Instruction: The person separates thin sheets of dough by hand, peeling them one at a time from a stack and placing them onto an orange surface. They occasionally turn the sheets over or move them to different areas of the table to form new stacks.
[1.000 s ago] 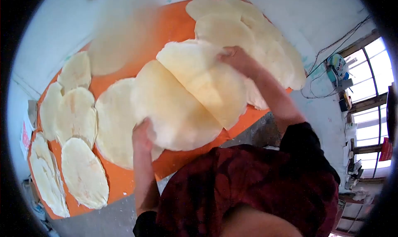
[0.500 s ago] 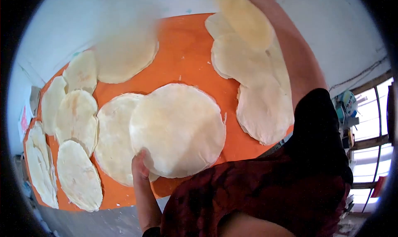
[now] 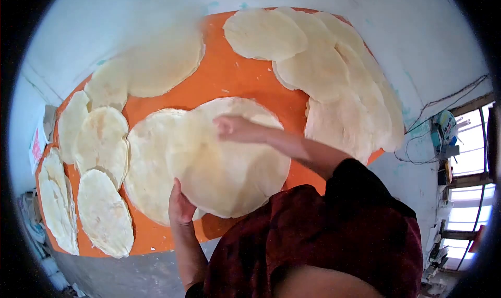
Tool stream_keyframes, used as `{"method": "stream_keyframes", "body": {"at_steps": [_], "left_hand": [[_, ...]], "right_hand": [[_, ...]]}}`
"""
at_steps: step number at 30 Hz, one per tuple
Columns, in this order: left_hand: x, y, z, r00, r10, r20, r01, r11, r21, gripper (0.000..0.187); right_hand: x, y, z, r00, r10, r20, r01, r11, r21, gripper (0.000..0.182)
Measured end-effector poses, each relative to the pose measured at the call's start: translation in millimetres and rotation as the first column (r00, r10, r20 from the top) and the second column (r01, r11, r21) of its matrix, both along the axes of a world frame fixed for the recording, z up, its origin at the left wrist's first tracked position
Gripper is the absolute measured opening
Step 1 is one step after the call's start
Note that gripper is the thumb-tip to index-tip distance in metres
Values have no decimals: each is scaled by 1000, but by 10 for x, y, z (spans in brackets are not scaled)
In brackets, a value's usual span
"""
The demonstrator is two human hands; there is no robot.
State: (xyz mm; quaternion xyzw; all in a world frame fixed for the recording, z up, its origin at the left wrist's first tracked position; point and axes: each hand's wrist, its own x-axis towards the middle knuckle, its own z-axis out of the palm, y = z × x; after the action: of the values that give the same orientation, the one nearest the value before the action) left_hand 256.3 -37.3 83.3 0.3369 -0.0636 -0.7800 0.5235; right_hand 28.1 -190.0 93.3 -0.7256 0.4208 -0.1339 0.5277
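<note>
A stack of thin, round, pale flatbreads (image 3: pixel 240 178) lies near the front middle of the orange table (image 3: pixel 229 68). It overlaps another pale flatbread stack (image 3: pixel 148 167) on its left. My left hand (image 3: pixel 181 204) is at the lower left rim of the middle stack, fingers extended along the edge. Over the upper part of the same stack is my right hand (image 3: pixel 232 128), its fingers smeared by motion. The top sheet below and left of it also looks blurred. I cannot tell whether the right fingers grip its edge.
Overlapping flatbreads (image 3: pixel 313 63) cover the table's far right side. More flatbreads (image 3: pixel 102 141) lie along the left, with a large flatbread (image 3: pixel 167 63) at the far left. A white wall (image 3: pixel 376 16) stands behind. Cables (image 3: pixel 449 102) and windows (image 3: pixel 467 141) are at right.
My right hand has come back from the far right pile to the middle stack. The flatbread it carried now lies flat at the top of that pile. My left hand stays by the stack's rim.
</note>
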Motion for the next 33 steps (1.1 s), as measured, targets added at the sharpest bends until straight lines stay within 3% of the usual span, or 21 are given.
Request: {"method": "stream_keyframes", "body": {"at_steps": [3,6,9,10,12,14,15,16,17,18,19,20,21,22,23,25,28,29,31,33], "left_hand": [[-190,-62,213,993,-10,-117,0,996,-85,60],[-405,-78,308,980,-77,-182,48,986,-158,54],[-571,-101,283,981,-150,-125,124,973,-195,55],[-578,-109,226,978,-161,-133,135,973,-184,54],[-569,-34,258,974,-216,-65,201,963,-181,52],[-510,38,281,970,-243,29,244,948,-204,47],[-429,99,279,963,-245,115,264,940,-216,46],[-323,167,278,951,-237,200,280,933,-227,45],[-202,242,270,933,-221,284,291,927,-236,44],[-67,327,256,921,-153,359,243,944,-222,39],[80,424,247,857,-60,512,168,972,-167,36],[188,524,258,733,33,680,57,992,-110,32],[361,624,125,619,132,774,-82,991,-103,30],[542,717,-18,448,157,880,-174,981,-87,34],[664,814,-136,423,238,874,-212,964,-161,38],[831,960,-320,368,394,842,-282,910,-302,46],[1012,1071,-476,635,279,720,-333,940,-70,54],[1027,1093,-563,639,323,698,-369,925,-91,52],[1065,1071,-698,615,421,667,-455,880,-136,49],[1121,954,-650,671,346,656,-397,915,-76,45]], "right_hand": [[148,790,245,984,-18,175,0,995,103,79],[184,1276,480,999,-5,44,10,992,-128,74],[135,1435,556,967,-223,-124,182,943,-278,66],[101,1435,578,919,-327,-218,275,932,-238,53],[-127,1333,322,917,-362,-167,325,922,-211,42],[-402,1182,215,845,-529,-76,514,844,-155,35],[-527,1076,432,759,-599,-257,584,800,-140,35],[-862,893,137,756,-651,-62,653,758,-1,35],[-1227,685,105,726,-654,-212,669,743,1,37],[-1356,668,423,667,-719,-197,686,695,-214,37],[-1484,652,744,592,-786,-180,675,605,-422,37],[-1516,793,1147,610,-793,13,674,510,-535,32],[-1642,866,1525,656,-746,-110,554,576,-601,28],[-1738,942,1722,648,-761,-11,615,532,-581,26],[-1806,1015,1891,631,-771,87,672,488,-557,23],[-1741,1292,2260,548,-829,-111,388,370,-844,20],[-1530,1617,2147,494,-853,-167,288,342,-894,20],[-1332,1733,2097,393,-874,-287,166,374,-912,20],[-1241,1798,1650,375,-818,-435,134,512,-848,18],[-1126,1862,1135,432,-736,-522,167,634,-755,23]]}}
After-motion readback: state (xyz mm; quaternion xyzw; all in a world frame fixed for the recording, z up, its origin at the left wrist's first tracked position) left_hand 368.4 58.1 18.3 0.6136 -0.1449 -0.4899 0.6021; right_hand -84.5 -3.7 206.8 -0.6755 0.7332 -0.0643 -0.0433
